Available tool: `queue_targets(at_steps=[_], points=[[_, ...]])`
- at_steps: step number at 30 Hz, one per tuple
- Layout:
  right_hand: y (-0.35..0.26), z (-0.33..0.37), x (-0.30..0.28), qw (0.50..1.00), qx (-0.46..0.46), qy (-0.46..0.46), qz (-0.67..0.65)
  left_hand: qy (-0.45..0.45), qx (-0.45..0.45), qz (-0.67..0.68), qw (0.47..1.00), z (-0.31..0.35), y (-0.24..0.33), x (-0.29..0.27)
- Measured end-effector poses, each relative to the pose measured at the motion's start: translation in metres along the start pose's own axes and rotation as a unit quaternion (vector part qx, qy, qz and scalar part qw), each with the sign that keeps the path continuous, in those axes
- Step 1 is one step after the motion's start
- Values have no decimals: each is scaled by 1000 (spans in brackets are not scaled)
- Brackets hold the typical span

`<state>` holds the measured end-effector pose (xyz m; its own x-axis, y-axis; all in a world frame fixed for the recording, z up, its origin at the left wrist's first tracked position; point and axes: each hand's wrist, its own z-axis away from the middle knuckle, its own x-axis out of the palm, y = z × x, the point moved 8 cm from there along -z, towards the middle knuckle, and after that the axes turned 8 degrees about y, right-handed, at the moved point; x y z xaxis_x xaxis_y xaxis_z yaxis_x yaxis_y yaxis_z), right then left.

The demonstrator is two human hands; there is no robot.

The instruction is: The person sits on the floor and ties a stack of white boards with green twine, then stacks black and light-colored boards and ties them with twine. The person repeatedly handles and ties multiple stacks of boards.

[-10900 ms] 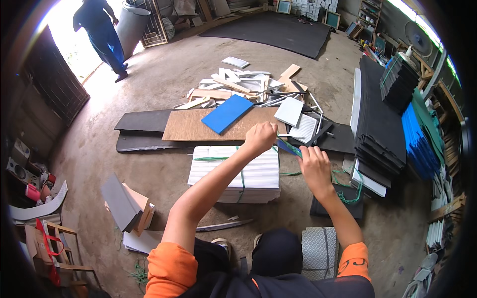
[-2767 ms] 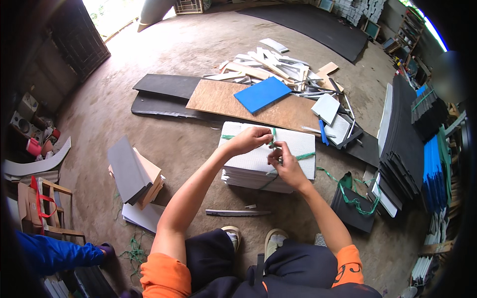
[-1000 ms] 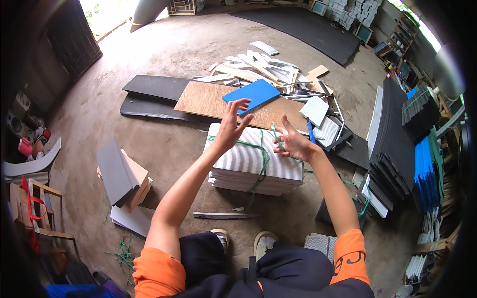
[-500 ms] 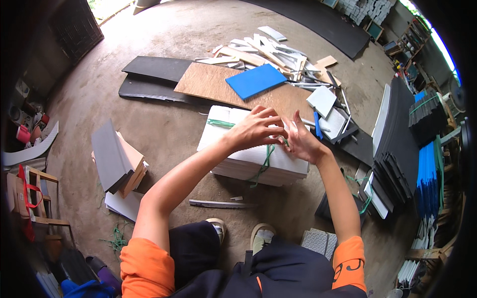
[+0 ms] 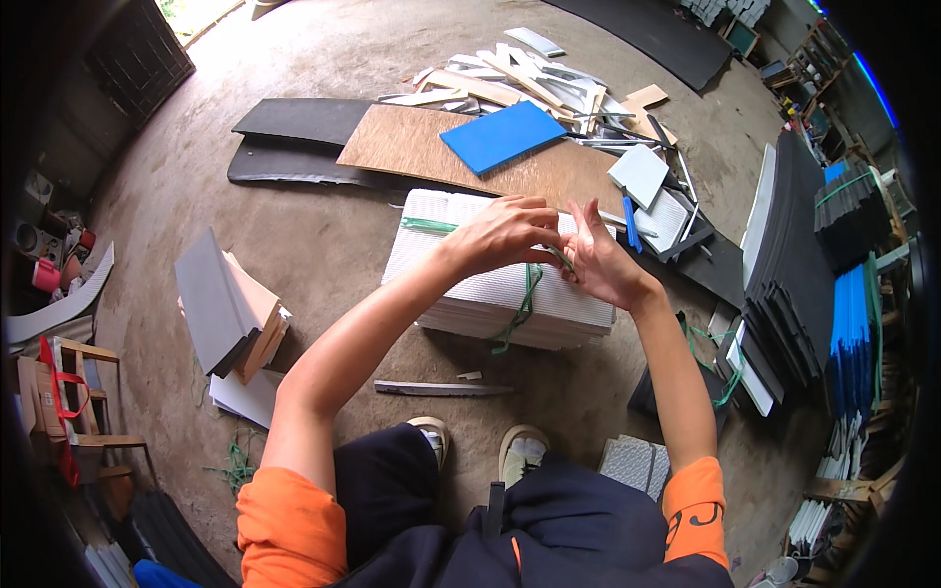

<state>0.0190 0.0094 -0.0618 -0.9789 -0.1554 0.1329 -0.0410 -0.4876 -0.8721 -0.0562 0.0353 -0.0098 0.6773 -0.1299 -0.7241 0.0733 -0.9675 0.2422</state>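
Note:
In front of my feet sits a stack of white corrugated sheets (image 5: 446, 269) on the floor. A green strap (image 5: 526, 312) runs over its top and front edge, with another stretch of it at the back left. Above the stack, my left hand (image 5: 505, 233) is closed, its fingers curled down on a short stretch of that strap. My right hand (image 5: 606, 263) meets it from the right, thumb raised and fingers bent against the same stretch. The curled fingers partly hide the strap between the two hands.
Behind the stack lie a brown board (image 5: 412, 147), a blue sheet (image 5: 502, 137) and a heap of offcut strips (image 5: 539, 83). Grey and tan panels (image 5: 221, 304) lean at left. Dark sheets (image 5: 799, 265) stand at right. A thin strip (image 5: 441, 389) lies before my shoes.
My right hand has turned slightly and its thumb has come nearer my left hand. Both hands stay over the stack at the strap. The view has shifted slightly.

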Motion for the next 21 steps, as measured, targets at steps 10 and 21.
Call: queue_targets(at_steps=[10,21], points=[[-6,4,4,998,-38,21,38,-43,60,10,997,-2,4,10],[-7,7,-26,960,-161,36,226,-16,-150,178,972,3,-20,-6]])
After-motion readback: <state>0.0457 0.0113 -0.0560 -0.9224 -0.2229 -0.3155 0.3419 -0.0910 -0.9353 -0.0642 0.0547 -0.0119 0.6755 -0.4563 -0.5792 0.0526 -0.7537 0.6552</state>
